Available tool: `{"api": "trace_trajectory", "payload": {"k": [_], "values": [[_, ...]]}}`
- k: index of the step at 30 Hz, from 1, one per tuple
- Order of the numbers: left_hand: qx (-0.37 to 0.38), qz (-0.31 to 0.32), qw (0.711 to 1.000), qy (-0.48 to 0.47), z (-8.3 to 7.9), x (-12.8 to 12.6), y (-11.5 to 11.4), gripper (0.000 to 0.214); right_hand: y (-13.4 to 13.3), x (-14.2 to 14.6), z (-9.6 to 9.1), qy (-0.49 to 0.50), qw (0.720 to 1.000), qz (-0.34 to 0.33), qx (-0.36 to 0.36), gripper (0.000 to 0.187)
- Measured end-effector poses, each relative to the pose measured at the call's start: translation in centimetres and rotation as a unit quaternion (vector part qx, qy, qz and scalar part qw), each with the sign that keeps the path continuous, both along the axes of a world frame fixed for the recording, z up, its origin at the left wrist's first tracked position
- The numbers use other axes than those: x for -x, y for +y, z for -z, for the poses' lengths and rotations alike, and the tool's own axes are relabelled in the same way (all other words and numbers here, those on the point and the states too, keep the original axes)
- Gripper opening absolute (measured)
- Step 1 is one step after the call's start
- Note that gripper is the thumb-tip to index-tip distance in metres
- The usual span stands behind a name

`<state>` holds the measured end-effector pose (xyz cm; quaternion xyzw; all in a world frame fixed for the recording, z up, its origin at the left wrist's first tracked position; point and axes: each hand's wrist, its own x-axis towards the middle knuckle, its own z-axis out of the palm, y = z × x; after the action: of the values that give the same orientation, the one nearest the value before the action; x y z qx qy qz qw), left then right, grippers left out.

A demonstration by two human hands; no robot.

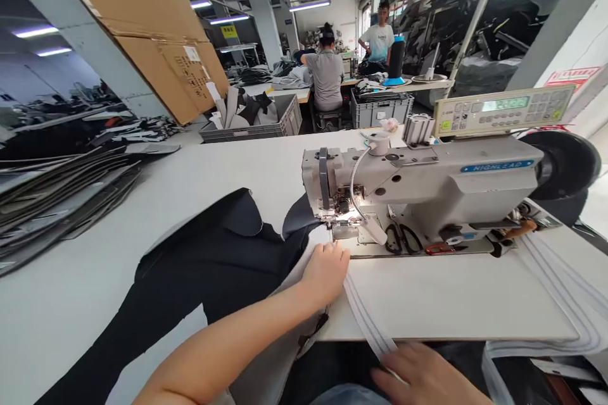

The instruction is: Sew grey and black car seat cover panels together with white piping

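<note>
My left hand (327,272) lies on the grey-edged black fabric panel (213,253), holding it down just in front of the presser foot (339,231) of a Highlead sewing machine (418,190). The panel's far end runs under the foot. A white webbing tape with grey stripes (365,316) runs from beside my left hand over the table's front edge to my right hand (418,376), whose fingers grip it at the bottom of the view. Black-handled scissors (403,239) lie on the machine bed, to the right of the foot.
More striped tape (565,291) lies on the white table (451,297) at right. Stacks of dark panels (57,202) lie at left, beside large cardboard sheets (161,31). Grey crates (256,120) stand beyond the table, and two co-workers (325,69) are at a far bench.
</note>
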<state>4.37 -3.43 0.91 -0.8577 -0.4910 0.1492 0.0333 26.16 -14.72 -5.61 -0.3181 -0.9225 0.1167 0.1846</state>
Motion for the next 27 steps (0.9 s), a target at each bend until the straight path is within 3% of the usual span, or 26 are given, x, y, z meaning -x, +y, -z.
{"api": "trace_trajectory", "payload": {"k": [4,6,9,12,14,20,22,24,27], "values": [[-0.01,-0.011,0.999,-0.043,0.1,2.1,-2.8,0.076,8.8,3.2,-1.6,-0.065,0.99,-0.116,-0.044,0.051],[-0.011,-0.056,0.997,-0.052,0.3,3.2,-3.4,0.078,12.3,4.6,-1.7,-0.091,0.989,-0.099,-0.061,0.041],[-0.001,-0.102,0.993,-0.064,0.8,4.2,-3.2,0.071,15.5,6.7,-0.8,-0.122,0.986,-0.018,-0.112,0.024],[0.022,-0.103,0.991,-0.087,1.4,4.4,-2.3,0.062,16.8,8.6,0.3,-0.075,0.984,0.068,-0.145,0.016],[0.039,-0.099,0.989,-0.1,1.7,4.5,-1.8,0.061,17.1,9.2,0.8,-0.031,0.982,0.107,-0.154,0.023],[0.077,-0.088,0.99,-0.077,1.5,4.6,-1.2,0.061,17.0,8.3,0.0,-0.015,0.974,0.063,-0.215,0.031],[0.08,-0.092,0.99,-0.068,1.3,4.5,-0.9,0.061,17.0,8.0,-0.2,-0.014,0.973,0.086,-0.215,0.031],[0.08,-0.096,0.99,-0.062,1.3,4.3,-0.5,0.062,17.3,7.9,0.1,-0.029,0.974,0.114,-0.196,0.023],[0.093,-0.104,0.989,-0.047,1.2,3.9,0.0,0.063,17.9,7.9,0.8,-0.064,0.982,0.107,-0.139,0.029]]}}
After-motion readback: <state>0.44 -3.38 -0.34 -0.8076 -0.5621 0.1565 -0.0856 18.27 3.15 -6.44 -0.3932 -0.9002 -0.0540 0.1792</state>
